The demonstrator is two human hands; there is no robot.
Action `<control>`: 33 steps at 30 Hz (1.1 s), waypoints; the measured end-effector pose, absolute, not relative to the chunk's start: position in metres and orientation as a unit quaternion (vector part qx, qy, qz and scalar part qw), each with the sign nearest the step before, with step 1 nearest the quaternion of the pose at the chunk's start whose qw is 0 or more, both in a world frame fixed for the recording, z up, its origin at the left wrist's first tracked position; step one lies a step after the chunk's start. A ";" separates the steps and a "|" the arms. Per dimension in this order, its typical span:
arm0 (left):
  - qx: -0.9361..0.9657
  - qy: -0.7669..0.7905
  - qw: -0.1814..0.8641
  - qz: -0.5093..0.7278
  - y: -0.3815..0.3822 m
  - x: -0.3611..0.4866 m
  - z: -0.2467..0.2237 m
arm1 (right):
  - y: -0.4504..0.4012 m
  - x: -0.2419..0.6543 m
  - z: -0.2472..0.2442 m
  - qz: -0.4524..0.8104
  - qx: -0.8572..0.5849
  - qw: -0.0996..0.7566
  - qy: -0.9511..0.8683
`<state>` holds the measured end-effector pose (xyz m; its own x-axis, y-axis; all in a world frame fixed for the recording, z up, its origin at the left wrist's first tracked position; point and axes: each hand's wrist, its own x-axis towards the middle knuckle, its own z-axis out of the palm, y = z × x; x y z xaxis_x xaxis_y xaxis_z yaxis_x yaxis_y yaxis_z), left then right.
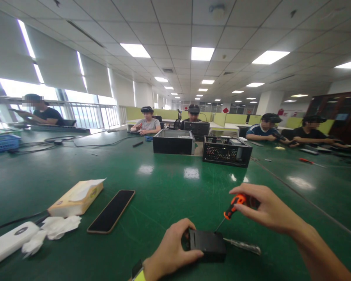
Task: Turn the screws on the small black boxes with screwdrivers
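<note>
A small black box lies on the green table near its front edge. My left hand grips its left end, thumb on the near side and fingers around the far side. My right hand pinches the handle of an orange and black screwdriver. The screwdriver is tilted, and its tip meets the far top edge of the box; the exact contact point is too small to make out. A second screwdriver with a clear handle lies just right of the box, its shaft pointing at it.
A phone, tissue pack, crumpled tissues and white device lie to the left. Two open computer cases stand ahead. Several people sit around the table. Another screwdriver lies far right.
</note>
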<state>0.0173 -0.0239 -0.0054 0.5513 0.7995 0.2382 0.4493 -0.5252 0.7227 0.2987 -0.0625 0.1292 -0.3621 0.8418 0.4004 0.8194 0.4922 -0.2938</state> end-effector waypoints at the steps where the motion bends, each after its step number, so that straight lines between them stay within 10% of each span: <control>1: 0.825 0.379 0.309 0.284 -0.024 0.017 -0.005 | -0.063 0.299 0.130 0.024 -0.500 0.253 -0.828; 33: 0.823 0.381 0.305 0.291 -0.023 0.018 -0.009 | -0.067 0.295 0.131 0.056 -0.489 0.253 -0.833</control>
